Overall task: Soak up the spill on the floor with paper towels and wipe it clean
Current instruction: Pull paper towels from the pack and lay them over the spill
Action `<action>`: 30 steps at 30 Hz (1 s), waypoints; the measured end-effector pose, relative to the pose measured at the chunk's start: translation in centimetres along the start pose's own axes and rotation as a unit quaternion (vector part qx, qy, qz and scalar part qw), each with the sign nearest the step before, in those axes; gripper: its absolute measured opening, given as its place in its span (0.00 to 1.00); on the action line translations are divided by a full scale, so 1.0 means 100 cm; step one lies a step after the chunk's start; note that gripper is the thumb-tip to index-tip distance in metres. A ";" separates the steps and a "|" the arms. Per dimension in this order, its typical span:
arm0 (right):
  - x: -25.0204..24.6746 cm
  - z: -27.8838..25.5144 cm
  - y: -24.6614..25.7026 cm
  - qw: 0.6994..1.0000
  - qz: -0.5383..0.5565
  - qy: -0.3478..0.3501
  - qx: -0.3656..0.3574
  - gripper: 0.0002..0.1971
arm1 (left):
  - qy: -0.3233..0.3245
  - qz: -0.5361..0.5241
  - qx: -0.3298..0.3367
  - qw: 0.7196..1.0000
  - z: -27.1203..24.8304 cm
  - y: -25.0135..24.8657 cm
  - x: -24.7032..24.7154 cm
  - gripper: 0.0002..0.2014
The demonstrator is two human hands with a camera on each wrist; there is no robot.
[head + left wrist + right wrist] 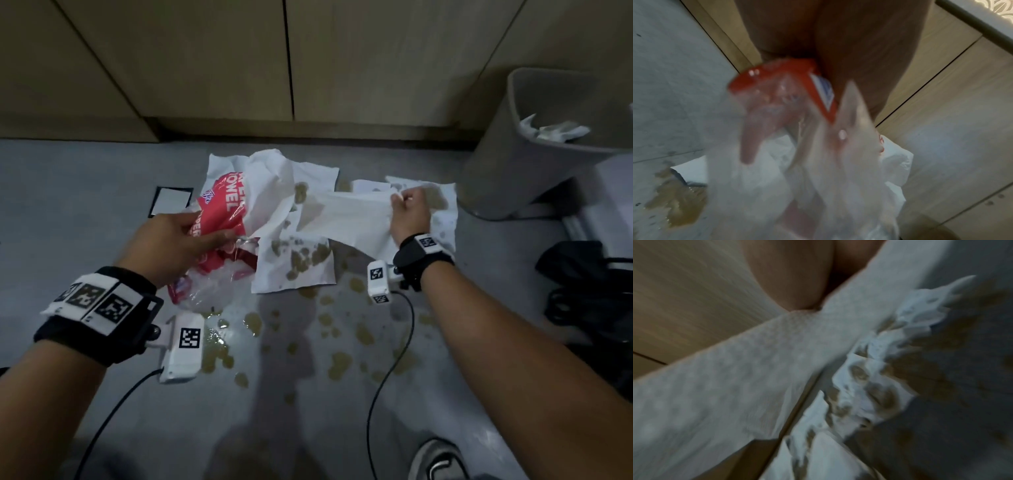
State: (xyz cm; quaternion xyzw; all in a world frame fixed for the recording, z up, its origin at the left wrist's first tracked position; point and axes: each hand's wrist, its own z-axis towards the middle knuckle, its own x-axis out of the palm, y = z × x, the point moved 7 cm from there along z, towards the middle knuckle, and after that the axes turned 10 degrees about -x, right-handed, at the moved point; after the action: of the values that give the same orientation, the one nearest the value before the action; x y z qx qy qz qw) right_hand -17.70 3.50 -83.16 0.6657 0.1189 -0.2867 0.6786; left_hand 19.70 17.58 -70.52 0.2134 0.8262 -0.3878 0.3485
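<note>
My left hand [191, 233] grips a red and clear plastic paper towel package [222, 219] held above the grey floor. The same package [789, 100] fills the blurred left wrist view. My right hand [409, 209] pinches a clean white paper towel [346, 212] stretched out from the package's opening. That towel [756, 369] runs across the right wrist view. Several stained towels [294, 263] lie flat on the floor beneath, with brown blotches soaked through. Yellow-brown spill puddles [339, 363] dot the floor nearer to me, also seen as a spill puddle [676, 206] at lower left.
A grey waste bin [534, 144] with crumpled paper inside stands at the right against beige cabinets [287, 61]. Black items [589, 284] lie on the floor at the far right. A shoe [436, 459] shows at the bottom. Cables trail from both wrist cameras.
</note>
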 end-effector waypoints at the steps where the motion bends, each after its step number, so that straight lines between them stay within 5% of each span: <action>1: 0.008 -0.006 -0.012 1.000 -0.015 0.010 0.007 0.07 | 0.005 0.000 0.002 1.000 -0.001 -0.001 0.001 0.20; 7: 0.037 -0.030 -0.064 0.988 -0.110 0.110 0.004 0.09 | 0.021 0.016 0.018 0.999 -0.014 -0.007 0.006 0.23; 13: 0.038 -0.032 -0.085 0.982 -0.145 0.117 0.017 0.22 | 0.035 0.024 0.028 0.999 -0.024 -0.011 0.004 0.28; 17: 0.051 -0.047 -0.039 0.922 -0.352 0.116 -0.110 0.37 | 0.034 0.017 0.023 0.999 -0.026 -0.009 0.000 0.26; 21: 0.112 -0.082 -0.032 0.857 -0.387 0.274 -0.202 0.36 | 0.026 0.025 0.023 0.999 -0.024 -0.009 0.001 0.27; 25: 0.137 -0.109 -0.079 0.836 -0.352 0.403 -0.116 0.36 | 0.039 0.034 0.027 0.998 -0.022 -0.011 0.010 0.30; 30: 0.133 -0.105 -0.076 0.836 -0.350 0.406 -0.116 0.37 | 0.041 0.051 0.040 0.997 -0.020 -0.016 0.020 0.25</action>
State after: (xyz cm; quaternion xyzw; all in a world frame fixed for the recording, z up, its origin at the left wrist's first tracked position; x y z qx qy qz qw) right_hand -8.81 11.05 -97.61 0.5524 0.6415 -0.1928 0.4961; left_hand 16.58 18.33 -70.34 0.2845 0.8119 -0.3932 0.3245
